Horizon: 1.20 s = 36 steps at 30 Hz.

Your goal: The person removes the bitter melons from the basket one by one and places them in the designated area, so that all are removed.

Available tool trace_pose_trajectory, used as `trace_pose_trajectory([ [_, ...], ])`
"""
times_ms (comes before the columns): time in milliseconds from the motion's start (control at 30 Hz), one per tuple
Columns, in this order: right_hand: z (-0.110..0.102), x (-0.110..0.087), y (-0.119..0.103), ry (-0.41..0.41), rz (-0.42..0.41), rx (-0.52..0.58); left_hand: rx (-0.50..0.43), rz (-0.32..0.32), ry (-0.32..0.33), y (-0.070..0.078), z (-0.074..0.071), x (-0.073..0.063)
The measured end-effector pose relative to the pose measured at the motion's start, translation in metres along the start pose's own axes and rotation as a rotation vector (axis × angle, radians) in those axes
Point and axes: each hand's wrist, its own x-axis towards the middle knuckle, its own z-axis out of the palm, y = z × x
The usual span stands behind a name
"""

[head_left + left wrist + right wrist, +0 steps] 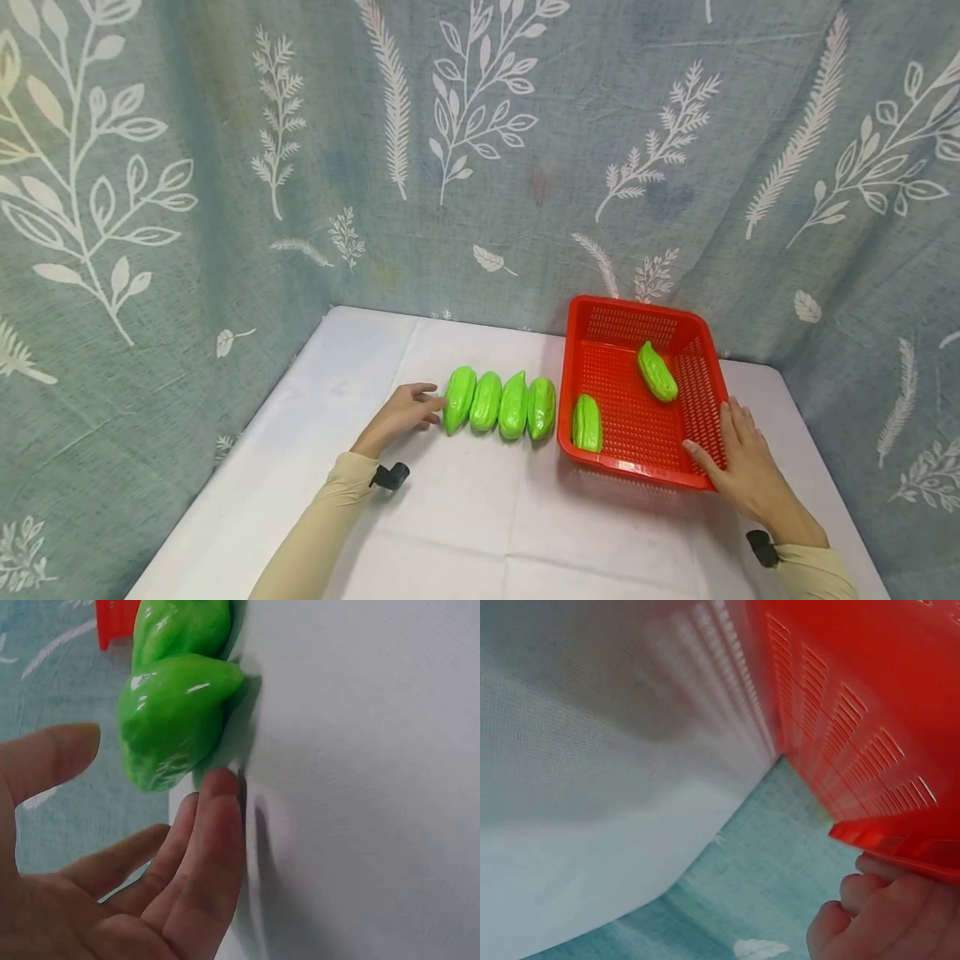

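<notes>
Four-finger side toward the row, my left hand [405, 414] reaches beside the leftmost green gourd [459, 400], its thumb and fingers spread apart. In the left wrist view its fingertips [220, 784] lie close to that gourd; whether they touch is unclear. Several glossy, ridged green gourds stand side by side in a row on the table. Right of them is a red plastic basket [628, 471] with one gourd [587, 423] at its front left and another [657, 372] toward the back right. My right hand [752, 475] holds the basket's right rim near the front corner, thumb inside, fingers outside.
A white cloth covers the table [450, 533]. Grey-green curtains [525, 233] with white leaf prints hang behind and on both sides. The basket stands near the back edge, its slotted wall [847, 720] showing in the right wrist view.
</notes>
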Motion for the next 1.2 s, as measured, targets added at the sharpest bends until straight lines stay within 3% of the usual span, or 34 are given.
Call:
trace_pose_trajectory([
  [300, 0.0, -0.001, 0.003, 0.045, -0.063, -0.013, -0.002, 0.068, 0.093, 0.012, -0.004, 0.0],
  [600, -0.001, 0.0, 0.002, 0.019, -0.043, -0.036, -0.022, 0.158, 0.153, 0.04, 0.001, -0.004],
  [933, -0.003, -0.001, -0.001, 0.036, -0.066, -0.036, -0.078, 0.238, 0.107, 0.076, 0.006, -0.009],
  [1200, -0.003, -0.001, 0.001, 0.048, -0.075, -0.046, -0.097, 0.337, 0.061, 0.118, 0.017, -0.008],
])
